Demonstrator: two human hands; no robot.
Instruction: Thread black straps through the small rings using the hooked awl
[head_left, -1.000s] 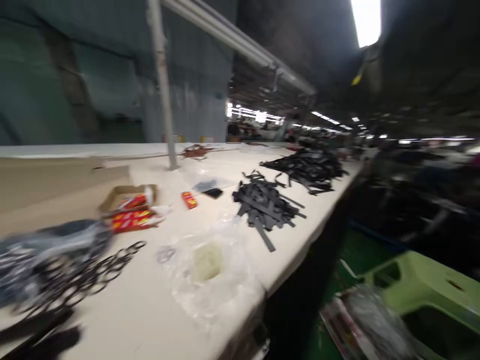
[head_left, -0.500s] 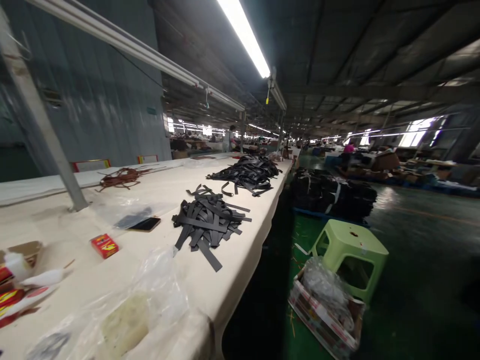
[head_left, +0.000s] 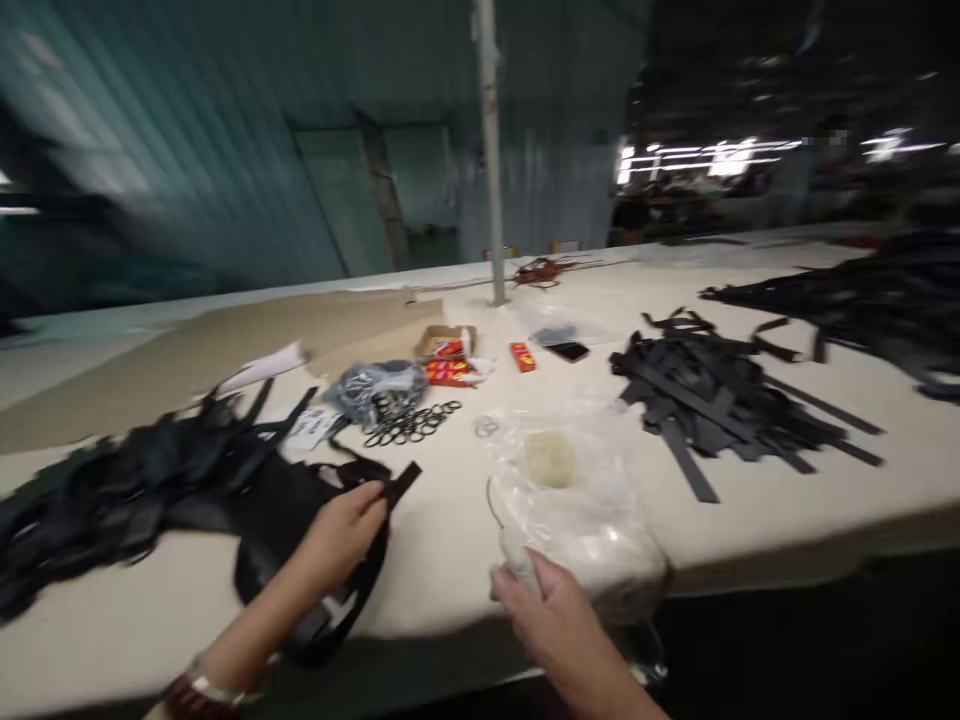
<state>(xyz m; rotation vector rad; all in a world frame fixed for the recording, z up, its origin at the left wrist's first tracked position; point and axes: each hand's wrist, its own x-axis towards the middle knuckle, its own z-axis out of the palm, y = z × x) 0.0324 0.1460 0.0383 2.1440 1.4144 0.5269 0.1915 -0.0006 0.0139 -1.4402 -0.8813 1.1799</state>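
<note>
My left hand [head_left: 346,535] is closed on the end of a black strap [head_left: 405,484]. The strap belongs to a black strapped fabric piece [head_left: 274,505] that hangs partly over the table's front edge. My right hand [head_left: 544,610] is wrapped round a pale-handled tool [head_left: 520,562] with a thin, dark, curved tip; blur hides its exact kind. Just beyond the right hand lies a clear plastic bag [head_left: 600,500] with a yellowish block [head_left: 550,460] on or in it. Black rings [head_left: 412,425] lie loose between the hands, farther back, beside a bag of dark parts [head_left: 379,385].
A heap of black straps [head_left: 697,390] lies to the right, with a larger dark pile [head_left: 885,300] behind. Black pieces [head_left: 112,490] are stacked at left. Red boxes [head_left: 523,357], a phone [head_left: 568,351] and a metal post [head_left: 491,150] stand farther back.
My view has swung left and down to the table. Both hands have come into view, the left on a strap and the right on the tool. The stool and floor have left the view.
</note>
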